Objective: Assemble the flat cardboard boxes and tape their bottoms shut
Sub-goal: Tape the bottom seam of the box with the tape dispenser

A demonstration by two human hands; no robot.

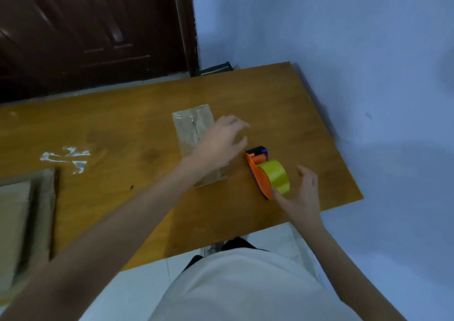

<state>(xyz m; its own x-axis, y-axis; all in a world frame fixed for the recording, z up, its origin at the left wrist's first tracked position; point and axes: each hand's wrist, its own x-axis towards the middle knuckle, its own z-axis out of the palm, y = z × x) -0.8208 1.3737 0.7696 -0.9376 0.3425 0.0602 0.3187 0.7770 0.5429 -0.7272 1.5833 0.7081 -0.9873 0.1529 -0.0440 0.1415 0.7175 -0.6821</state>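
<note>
A small brown cardboard box (190,129) stands on the wooden table (122,129), its upper face covered with clear tape. My left hand (221,141) rests on the box's right side with fingers spread and relaxed. To the right lies an orange tape dispenser (259,173) with a yellow-green tape roll (276,175). My right hand (302,195) is beside the dispenser's near end, thumb touching the orange frame, fingers loosely extended and not wrapped around it.
Crumpled scraps of clear tape (67,159) lie on the table at the left. An open cardboard box (22,222) sits at the table's left front. A dark door (86,25) and a blue wall (344,38) stand behind the table.
</note>
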